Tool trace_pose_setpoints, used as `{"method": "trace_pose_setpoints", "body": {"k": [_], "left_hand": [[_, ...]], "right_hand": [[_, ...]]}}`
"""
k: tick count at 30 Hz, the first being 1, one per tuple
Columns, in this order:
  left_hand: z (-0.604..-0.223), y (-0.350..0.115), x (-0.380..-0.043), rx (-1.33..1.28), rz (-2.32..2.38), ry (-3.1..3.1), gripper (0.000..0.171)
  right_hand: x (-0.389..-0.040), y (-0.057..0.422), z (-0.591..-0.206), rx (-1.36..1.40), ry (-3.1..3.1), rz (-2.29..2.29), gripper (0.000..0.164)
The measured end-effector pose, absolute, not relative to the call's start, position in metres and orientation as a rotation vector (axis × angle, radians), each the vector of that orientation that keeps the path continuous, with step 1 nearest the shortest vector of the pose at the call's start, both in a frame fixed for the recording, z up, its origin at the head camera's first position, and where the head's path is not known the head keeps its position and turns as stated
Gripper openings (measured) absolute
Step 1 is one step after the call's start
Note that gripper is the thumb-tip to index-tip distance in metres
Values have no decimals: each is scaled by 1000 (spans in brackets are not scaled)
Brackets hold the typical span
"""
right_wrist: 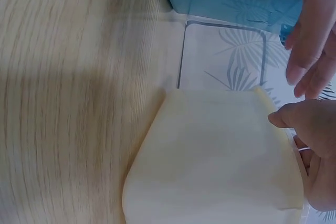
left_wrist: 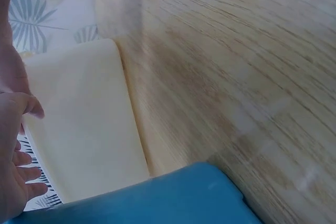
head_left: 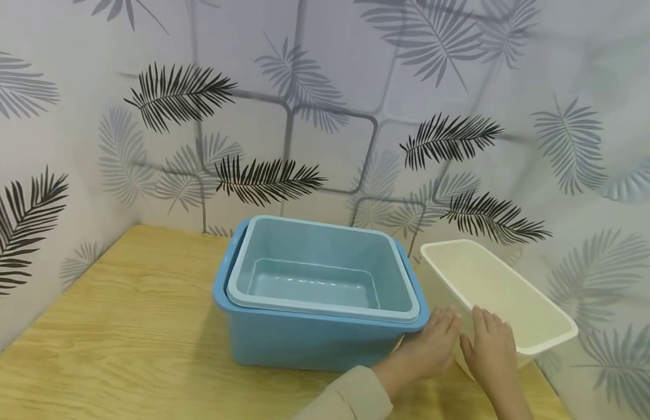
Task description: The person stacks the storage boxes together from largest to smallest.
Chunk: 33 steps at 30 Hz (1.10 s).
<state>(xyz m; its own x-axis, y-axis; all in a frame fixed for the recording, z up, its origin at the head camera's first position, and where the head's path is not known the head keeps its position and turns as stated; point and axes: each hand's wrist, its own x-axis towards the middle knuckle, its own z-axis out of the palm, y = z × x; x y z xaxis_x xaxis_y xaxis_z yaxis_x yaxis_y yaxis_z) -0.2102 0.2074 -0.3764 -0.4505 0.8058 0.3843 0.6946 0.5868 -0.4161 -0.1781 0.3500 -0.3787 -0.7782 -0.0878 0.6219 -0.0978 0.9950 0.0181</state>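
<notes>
A cream plastic bin (head_left: 493,280) stands at the right end of the table, its long side facing the hands. My right hand (head_left: 492,350) holds its near rim, fingers reaching over the edge and thumb against the outer wall (right_wrist: 210,150). Between this bin and a blue one is my left hand (head_left: 432,344), its fingers fairly straight and the fingertips close to the cream rim. Seen from the right wrist, the left fingers (right_wrist: 310,61) hang beside the bin, holding nothing. A light blue bin (head_left: 325,280) sits nested inside the larger blue bin (head_left: 309,344), left of both hands.
The wood-grain table (head_left: 120,315) extends to the left of the blue bins. Behind it, and along both sides, hangs a pale covering (head_left: 330,116) printed with leaves. The cream bin stands close to that covering on the right.
</notes>
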Motion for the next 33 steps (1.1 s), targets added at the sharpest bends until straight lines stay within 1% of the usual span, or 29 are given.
{"method": "trace_pose_setpoints", "body": {"k": [5, 13, 18, 24, 29, 33], "left_hand": [[-379, 210, -212, -1161, 243, -2308, 63], [-379, 217, -214, -1196, 216, -2370, 65], [-377, 221, -212, -1193, 105, -2506, 67], [-375, 224, -211, -1164, 121, -2535, 67], [-374, 226, -212, -1122, 150, -2535, 65], [-374, 228, -213, -1118, 169, -2536, 64]], "right_hand": [[-177, 351, -378, 135, -2468, 29, 58], [-173, 353, -379, 124, -2458, 47, 55], [-171, 355, -377, 99, -2442, 86, 47], [-168, 356, -376, 73, -2421, 135, 39], [-167, 359, -378, 113, -2371, 204, 35], [-167, 363, -379, 135, -2364, 228, 35]]}}
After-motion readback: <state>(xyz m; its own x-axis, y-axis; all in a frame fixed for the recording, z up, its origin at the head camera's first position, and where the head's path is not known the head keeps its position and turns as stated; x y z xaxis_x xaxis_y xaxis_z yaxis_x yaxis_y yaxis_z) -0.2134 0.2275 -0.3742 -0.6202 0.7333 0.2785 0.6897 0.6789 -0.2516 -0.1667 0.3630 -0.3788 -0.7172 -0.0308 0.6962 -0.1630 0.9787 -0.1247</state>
